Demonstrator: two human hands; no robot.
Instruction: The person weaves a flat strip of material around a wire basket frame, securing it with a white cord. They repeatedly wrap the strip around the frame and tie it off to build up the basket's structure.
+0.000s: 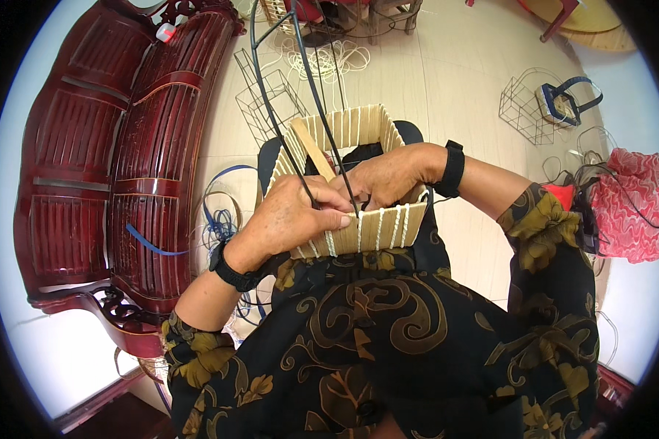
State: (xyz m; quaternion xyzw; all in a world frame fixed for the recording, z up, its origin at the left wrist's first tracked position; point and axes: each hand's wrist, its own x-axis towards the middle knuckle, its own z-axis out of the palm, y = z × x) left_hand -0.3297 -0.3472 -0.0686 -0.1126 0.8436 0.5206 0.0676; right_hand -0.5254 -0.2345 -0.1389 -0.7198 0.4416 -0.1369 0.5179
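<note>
On my lap sits a woven tan basket (pixel 359 124) laced with white cord; a flat wooden strip (pixel 311 146) leans inside it. Tall black wire rods (pixel 278 110) rise from its front and left part. My left hand (pixel 296 216) is closed on the front-left rim, its thumb pressing beside a rod. My right hand (pixel 392 172) reaches into the basket from the right, fingers bent behind the front wall; what they hold is hidden.
A dark red wooden bench (pixel 157 146) lines the left, with blue strapping (pixel 154 241) nearby. Wire frames (pixel 523 102), a blue-handled small basket (pixel 564 95) and pink cloth (pixel 622 212) lie right. Loose cord (pixel 322 62) lies ahead.
</note>
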